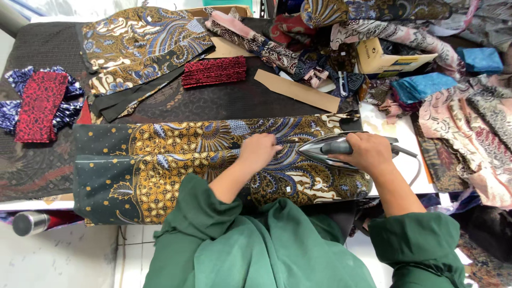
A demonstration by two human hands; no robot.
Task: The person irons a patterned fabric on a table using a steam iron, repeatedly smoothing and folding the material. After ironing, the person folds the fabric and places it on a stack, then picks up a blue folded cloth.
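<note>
The batik cloth (176, 170) lies folded lengthwise across the dark table (42, 48), right in front of the person. The iron (333, 149) sits on its right part, tip pointing left. The right hand (368, 152) is wrapped tight round the iron's handle, and the left hand (258, 149) is pressed flat on the cloth just ahead of the tip, fingers spread open. Looks like the stretch under the iron is what's being pressed; the long left part seems to be what's left, though it's hard to tell creases from the pattern. Further out: a red stack (213, 71), a cardboard strip (296, 90), and a big fabric heap (405, 32) at the back right.
</note>
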